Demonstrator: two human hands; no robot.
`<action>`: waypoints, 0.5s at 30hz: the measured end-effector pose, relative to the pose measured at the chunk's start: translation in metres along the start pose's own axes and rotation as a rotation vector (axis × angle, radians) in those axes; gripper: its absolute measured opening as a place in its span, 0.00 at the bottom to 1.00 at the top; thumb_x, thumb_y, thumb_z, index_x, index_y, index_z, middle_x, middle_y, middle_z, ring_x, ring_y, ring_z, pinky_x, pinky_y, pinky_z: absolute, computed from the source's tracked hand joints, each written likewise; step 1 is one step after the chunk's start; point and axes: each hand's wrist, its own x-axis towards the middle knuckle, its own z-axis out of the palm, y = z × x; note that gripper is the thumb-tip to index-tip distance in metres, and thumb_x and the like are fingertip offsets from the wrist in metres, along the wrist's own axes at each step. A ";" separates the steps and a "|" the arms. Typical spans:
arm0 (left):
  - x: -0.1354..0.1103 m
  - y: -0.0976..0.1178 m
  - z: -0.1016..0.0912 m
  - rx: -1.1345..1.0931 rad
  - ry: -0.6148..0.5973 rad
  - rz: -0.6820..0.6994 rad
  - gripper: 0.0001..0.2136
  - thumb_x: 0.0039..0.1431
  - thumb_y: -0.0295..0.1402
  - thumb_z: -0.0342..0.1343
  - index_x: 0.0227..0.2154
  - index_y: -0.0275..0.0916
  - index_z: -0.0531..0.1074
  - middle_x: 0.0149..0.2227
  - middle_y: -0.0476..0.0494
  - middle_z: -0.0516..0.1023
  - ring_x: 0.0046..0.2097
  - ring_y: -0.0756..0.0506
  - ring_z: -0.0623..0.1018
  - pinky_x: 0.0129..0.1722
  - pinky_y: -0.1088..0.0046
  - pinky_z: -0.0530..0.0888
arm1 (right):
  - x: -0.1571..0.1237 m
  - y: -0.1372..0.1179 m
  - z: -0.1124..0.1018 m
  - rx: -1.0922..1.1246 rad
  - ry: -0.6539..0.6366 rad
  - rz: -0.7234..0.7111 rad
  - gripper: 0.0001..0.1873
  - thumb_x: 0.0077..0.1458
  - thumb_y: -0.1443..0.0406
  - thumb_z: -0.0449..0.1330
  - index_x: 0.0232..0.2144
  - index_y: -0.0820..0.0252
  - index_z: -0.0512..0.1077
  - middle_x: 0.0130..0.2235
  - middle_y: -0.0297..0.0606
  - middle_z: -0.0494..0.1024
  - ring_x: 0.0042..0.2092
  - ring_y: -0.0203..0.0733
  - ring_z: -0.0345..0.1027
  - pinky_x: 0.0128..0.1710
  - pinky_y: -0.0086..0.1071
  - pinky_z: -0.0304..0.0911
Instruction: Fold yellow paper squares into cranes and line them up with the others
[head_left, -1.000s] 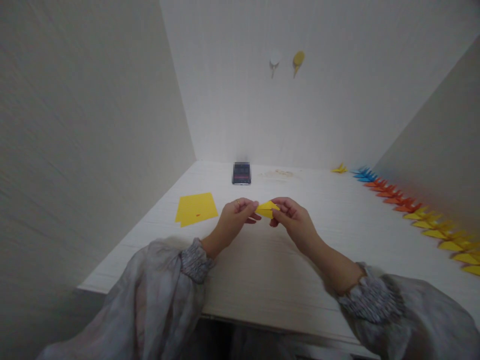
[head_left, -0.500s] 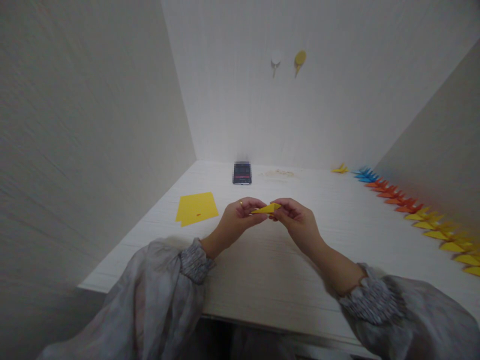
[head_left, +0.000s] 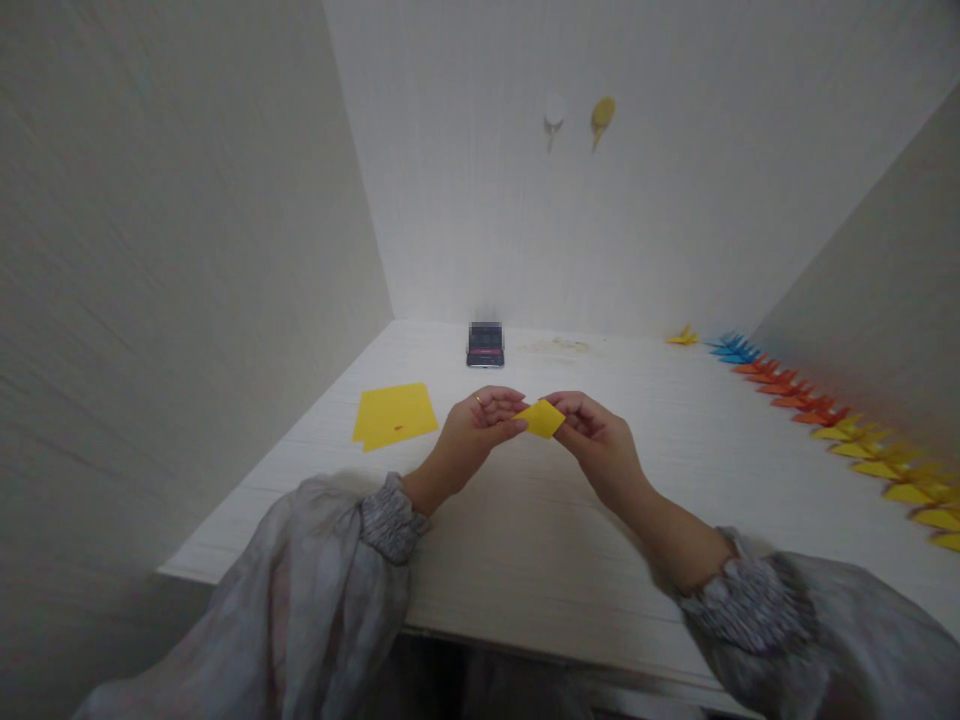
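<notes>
A small folded piece of yellow paper (head_left: 542, 418), roughly kite-shaped, is held between both hands above the table. My left hand (head_left: 484, 420) pinches its left end between thumb and fingers. At its right edge, my right hand (head_left: 595, 428) grips it with thumb and fingertips. The folds on the underside are hidden. To the left of my left hand lie flat yellow paper sheets (head_left: 394, 412), slightly askew on each other, with a small reddish mark on top.
A dark phone (head_left: 485, 346) stands near the back wall. Along the right side runs a row of folded paper cranes: blue (head_left: 733, 348), orange-red (head_left: 787, 391) and yellow (head_left: 885, 468). One yellow crane (head_left: 682, 336) sits apart. Two hooks, one yellow (head_left: 603, 112), are on the wall.
The folded yellow paper has turned between my fingers, from a narrow, tilted shape to a broader flat face towards me. Both hands stay in nearly the same place.
</notes>
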 end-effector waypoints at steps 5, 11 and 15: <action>0.001 0.000 0.000 0.049 0.025 -0.026 0.12 0.41 0.28 0.61 0.31 0.34 0.69 0.30 0.48 0.75 0.33 0.52 0.74 0.40 0.70 0.69 | -0.002 -0.004 -0.004 -0.199 -0.139 -0.103 0.07 0.51 0.65 0.54 0.29 0.56 0.72 0.40 0.38 0.69 0.43 0.39 0.63 0.42 0.34 0.60; 0.000 -0.001 0.000 0.087 0.019 -0.028 0.11 0.41 0.30 0.60 0.30 0.34 0.69 0.31 0.47 0.75 0.33 0.51 0.74 0.41 0.69 0.69 | -0.001 -0.005 -0.002 -0.389 -0.177 -0.196 0.07 0.52 0.64 0.54 0.33 0.56 0.71 0.38 0.38 0.68 0.42 0.39 0.62 0.44 0.34 0.57; -0.002 0.001 0.001 0.087 -0.021 0.015 0.08 0.41 0.31 0.60 0.24 0.33 0.69 0.37 0.45 0.73 0.35 0.51 0.73 0.38 0.71 0.69 | 0.001 -0.002 -0.003 -0.453 -0.168 -0.199 0.07 0.53 0.63 0.52 0.29 0.58 0.70 0.33 0.37 0.68 0.37 0.37 0.63 0.37 0.31 0.59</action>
